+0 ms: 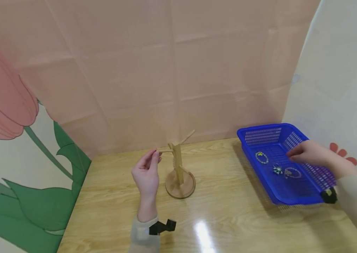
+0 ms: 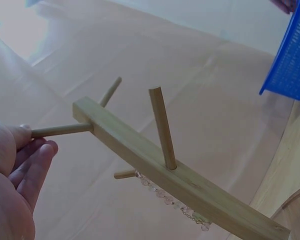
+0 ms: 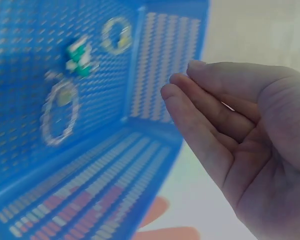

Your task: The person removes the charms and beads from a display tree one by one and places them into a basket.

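Observation:
My left hand (image 1: 147, 174) pinches the tip of an upper peg (image 2: 62, 130) on a wooden jewelry stand (image 1: 179, 161) with a round base. From a lower peg of this stand hangs a clear beaded bracelet (image 2: 168, 200). Over the right side of a blue plastic basket (image 1: 295, 201) hovers my right hand (image 1: 312, 153), its fingers loosely bent with nothing between them. Below it in the basket lie a yellow-accented bracelet (image 1: 259, 154), a green and white beaded piece (image 1: 277, 170) and a pale pinkish bracelet (image 1: 287, 173).
The light wood table (image 1: 109, 203) carries both stand and basket. A pinkish backdrop (image 1: 134, 88) rises right behind them, and a white wall (image 1: 339, 77) borders the basket's right side. Black straps (image 1: 157, 228) with small devices circle the wrists.

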Motion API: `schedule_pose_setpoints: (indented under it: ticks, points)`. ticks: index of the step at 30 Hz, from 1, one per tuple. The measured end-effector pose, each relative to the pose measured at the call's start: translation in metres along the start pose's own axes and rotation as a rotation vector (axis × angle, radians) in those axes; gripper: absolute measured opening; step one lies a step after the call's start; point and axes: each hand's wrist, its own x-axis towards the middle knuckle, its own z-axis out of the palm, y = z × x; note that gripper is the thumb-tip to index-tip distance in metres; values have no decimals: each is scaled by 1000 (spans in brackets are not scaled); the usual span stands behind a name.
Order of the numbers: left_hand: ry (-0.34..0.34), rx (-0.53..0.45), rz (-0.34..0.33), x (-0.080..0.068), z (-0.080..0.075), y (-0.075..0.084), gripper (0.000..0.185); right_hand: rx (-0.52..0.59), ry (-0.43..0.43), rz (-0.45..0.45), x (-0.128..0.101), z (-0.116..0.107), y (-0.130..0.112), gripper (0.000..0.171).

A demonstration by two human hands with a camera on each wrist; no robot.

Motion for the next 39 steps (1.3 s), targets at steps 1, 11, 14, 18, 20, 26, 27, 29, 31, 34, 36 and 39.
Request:
schedule_pose_setpoints:
  ticks: [1, 11, 14, 18, 20, 26, 27, 29, 31, 34, 36, 39]
  points:
    - [3, -2, -2, 0, 0, 0, 12, -2, 13, -16, 0, -1, -6, 24]
    - [13, -34, -56, 3, -2, -3, 17, -22, 70, -74, 8, -10, -68, 25]
    - [13, -29, -71, 6, -3, -4, 18, -21, 100, -98, 14, -8, -80, 23]
    - [10, -36, -91, 11, -3, -5, 19, 3, 118, -118, 21, -5, -90, 25]
    - [7, -42, -98, 13, -3, -5, 19, 22, 121, -124, 24, -3, -95, 26]
    - [8, -60, -111, 18, -5, -6, 19, 69, 148, -126, 32, 6, -115, 27]
    - [10, -65, -114, 18, -5, -6, 19, 79, 151, -127, 32, 8, -120, 26]
    - [10, -71, -121, 20, -6, -6, 20, 106, 146, -127, 33, 13, -129, 27]
    - [10, -75, -131, 21, -7, -6, 20, 143, 136, -130, 35, 17, -139, 26]
    - [6, -72, -147, 24, -9, -6, 21, 180, 130, -147, 37, 24, -151, 26]
    - [0, -69, -157, 27, -11, -6, 21, 204, 136, -158, 39, 29, -158, 25]
    - [-14, -62, -165, 29, -13, -6, 22, 231, 157, -175, 41, 35, -168, 24]
